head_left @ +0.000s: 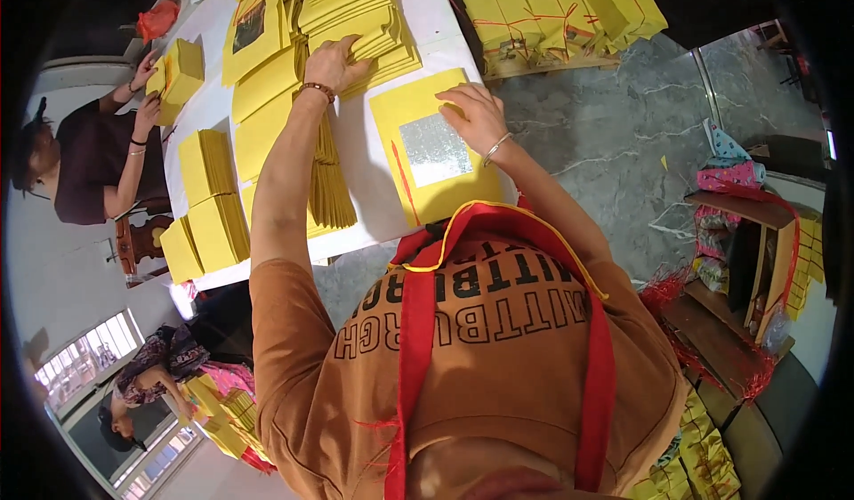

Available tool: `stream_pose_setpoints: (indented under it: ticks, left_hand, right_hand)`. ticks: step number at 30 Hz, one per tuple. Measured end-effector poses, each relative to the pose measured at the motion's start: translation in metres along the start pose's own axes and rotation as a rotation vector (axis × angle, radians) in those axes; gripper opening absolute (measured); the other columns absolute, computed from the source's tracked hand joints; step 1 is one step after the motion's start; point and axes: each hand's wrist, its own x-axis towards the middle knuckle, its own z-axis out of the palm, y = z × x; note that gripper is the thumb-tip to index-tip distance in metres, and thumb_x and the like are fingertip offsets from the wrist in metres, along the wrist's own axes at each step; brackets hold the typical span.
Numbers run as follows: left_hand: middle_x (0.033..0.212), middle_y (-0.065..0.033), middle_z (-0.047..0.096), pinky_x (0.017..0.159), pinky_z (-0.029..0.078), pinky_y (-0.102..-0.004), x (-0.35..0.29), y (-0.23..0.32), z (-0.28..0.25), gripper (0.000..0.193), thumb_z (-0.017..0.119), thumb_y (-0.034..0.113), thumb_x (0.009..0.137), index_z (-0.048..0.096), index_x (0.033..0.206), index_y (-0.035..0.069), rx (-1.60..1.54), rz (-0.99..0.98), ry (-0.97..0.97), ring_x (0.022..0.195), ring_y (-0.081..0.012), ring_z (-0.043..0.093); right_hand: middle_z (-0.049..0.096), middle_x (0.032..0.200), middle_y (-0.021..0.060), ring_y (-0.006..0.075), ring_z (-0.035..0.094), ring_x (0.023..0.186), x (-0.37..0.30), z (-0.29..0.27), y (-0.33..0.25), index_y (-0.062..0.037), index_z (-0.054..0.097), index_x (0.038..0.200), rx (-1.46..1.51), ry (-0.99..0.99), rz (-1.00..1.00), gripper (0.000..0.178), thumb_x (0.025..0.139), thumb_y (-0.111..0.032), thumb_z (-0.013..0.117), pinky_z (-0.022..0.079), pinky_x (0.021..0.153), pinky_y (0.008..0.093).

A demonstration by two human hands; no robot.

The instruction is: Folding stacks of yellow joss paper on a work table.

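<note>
In the head view, a flat yellow paper piece (445, 199) lies on the white table (360, 162), with a shiny silver square (434, 149) in its middle. The paper's long way runs from the far side of the silver square down to the person's tummy, and its near end tips a little to the right. A thin red strip (403, 180) runs almost the same way, just left of the silver square.

Most of the paper is on the near side of the right hand (474, 113) and to its left. That hand rests on the paper at the far right corner of the silver square. Its fingers are bent, and the thumb is a bit apart from them, not closed around anything.

The left hand (334, 62) is up and left of the silver square. It touches a fanned yellow paper pile (388, 44), thumb and fingers spread. I cannot tell if it pinches any sheets.
</note>
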Motion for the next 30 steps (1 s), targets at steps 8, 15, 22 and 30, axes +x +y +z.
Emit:
stream_pose_setpoints:
  ticks: [8, 15, 22, 30]
  left_hand:
    - [0.087, -0.0184, 0.062, 0.076, 0.047, -0.0386, 0.009, -0.005, 0.0, 0.058, 0.061, 0.049, 0.071, 0.057, 0.114, 0.01, -0.026, -0.006, -0.015, 0.085, -0.0308, 0.059]
    - [0.09, -0.021, 0.062, 0.078, 0.047, -0.0389, 0.012, -0.005, -0.004, 0.06, 0.062, 0.049, 0.069, 0.057, 0.115, 0.01, -0.067, -0.089, -0.079, 0.087, -0.0333, 0.059]
    - [0.083, -0.0196, 0.061, 0.077, 0.047, -0.038, -0.002, 0.002, 0.004, 0.056, 0.065, 0.044, 0.068, 0.059, 0.111, 0.009, -0.097, -0.099, 0.018, 0.085, -0.0323, 0.058]
    - [0.086, -0.0137, 0.065, 0.079, 0.045, -0.0374, -0.009, 0.011, 0.009, 0.049, 0.064, 0.038, 0.07, 0.059, 0.108, 0.006, -0.028, 0.015, 0.132, 0.087, -0.0282, 0.056]
  right_hand:
    - [0.058, 0.105, 0.002, 0.0196, 0.047, 0.111, -0.008, 0.002, 0.005, -0.0158, 0.063, 0.103, -0.011, 0.011, 0.017, 0.024, 0.082, -0.026, 0.056, 0.034, 0.089, 0.0399]
    - [0.054, 0.114, 0.0063, 0.0246, 0.042, 0.119, -0.014, 0.004, 0.013, -0.0116, 0.061, 0.106, 0.042, -0.035, -0.02, 0.026, 0.083, -0.024, 0.057, 0.033, 0.094, 0.0401]
    - [0.053, 0.114, 0.0047, 0.0243, 0.04, 0.12, -0.04, -0.002, 0.003, -0.0132, 0.063, 0.101, -0.093, 0.079, -0.195, 0.023, 0.08, -0.022, 0.058, 0.026, 0.096, 0.0434]
    - [0.053, 0.114, 0.0057, 0.0245, 0.041, 0.119, -0.053, -0.001, 0.007, -0.0125, 0.063, 0.098, -0.076, 0.042, -0.258, 0.021, 0.078, -0.018, 0.061, 0.029, 0.095, 0.042]
